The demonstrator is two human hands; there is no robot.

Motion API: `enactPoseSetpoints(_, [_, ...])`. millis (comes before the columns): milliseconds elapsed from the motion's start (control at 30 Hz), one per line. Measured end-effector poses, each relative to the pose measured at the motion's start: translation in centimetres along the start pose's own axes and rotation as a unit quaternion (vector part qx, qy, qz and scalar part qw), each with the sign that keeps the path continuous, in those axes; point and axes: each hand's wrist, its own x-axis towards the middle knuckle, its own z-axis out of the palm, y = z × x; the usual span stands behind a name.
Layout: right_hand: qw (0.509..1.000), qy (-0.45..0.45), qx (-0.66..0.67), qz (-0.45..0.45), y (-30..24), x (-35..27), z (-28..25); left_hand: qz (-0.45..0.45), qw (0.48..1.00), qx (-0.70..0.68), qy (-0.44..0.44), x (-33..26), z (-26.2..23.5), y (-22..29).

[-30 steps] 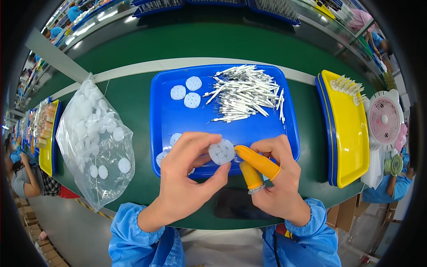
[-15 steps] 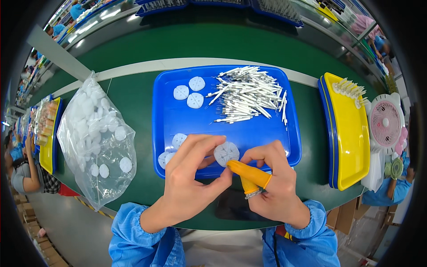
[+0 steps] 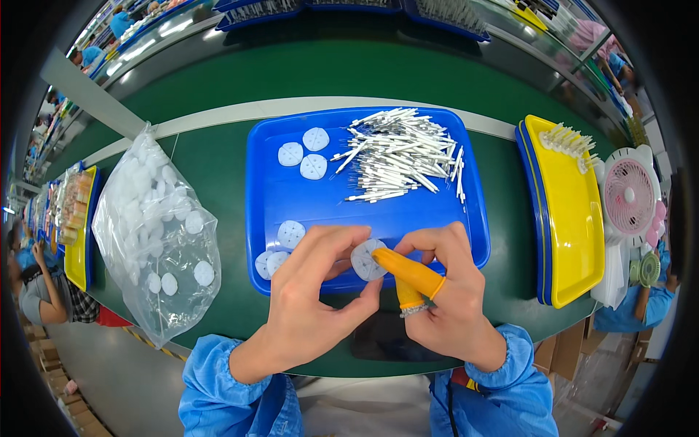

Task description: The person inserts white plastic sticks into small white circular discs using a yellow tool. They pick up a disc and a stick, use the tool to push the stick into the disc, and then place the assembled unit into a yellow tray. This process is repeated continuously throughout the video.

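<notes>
Between the thumb and fingers of my left hand [image 3: 309,295] is a round white slotted disc [image 3: 362,264], held by its edge over the near rim of the blue tray [image 3: 342,218]. Two fingers of my right hand [image 3: 444,291] wear yellow finger cots. One covered fingertip presses on the disc's face, hiding part of it. Whether a small part sits under that fingertip I cannot make out. More white discs [image 3: 313,167] lie in the tray's far left and near left. A heap of thin white sticks with wire ends [image 3: 400,156] fills its far right.
A clear plastic bag [image 3: 156,233] of white discs lies left of the tray. To the right stand stacked yellow and blue trays [image 3: 568,226] with white pieces on top, beside a pink fan [image 3: 628,195]. Other people sit at both sides. Blue bins [image 3: 258,13] line the far edge.
My right hand's yellow-covered fingertip has moved from the disc's lower right edge up onto its face. The disc has dropped slightly and tilted; my left hand keeps its hold.
</notes>
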Motion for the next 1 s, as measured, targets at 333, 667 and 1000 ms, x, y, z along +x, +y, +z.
enactPoseSetpoints(333, [1.0, -0.007, -0.01, -0.004, 0.44, -0.02, -0.09, 0.0, 0.999, -0.008, 0.033, -0.07, 0.5, -0.41])
enactPoseSetpoints(667, [1.0, -0.019, -0.004, -0.007, 0.31, 0.1, 0.14, 0.024, 0.999, 0.038, -0.002, -0.07, 0.32, -0.05])
enactPoseSetpoints(1000, [0.999, -0.035, -0.013, -0.001, 0.64, 0.1, -0.25, 0.028, 0.999, 0.043, 0.005, -0.1, 0.35, 0.05])
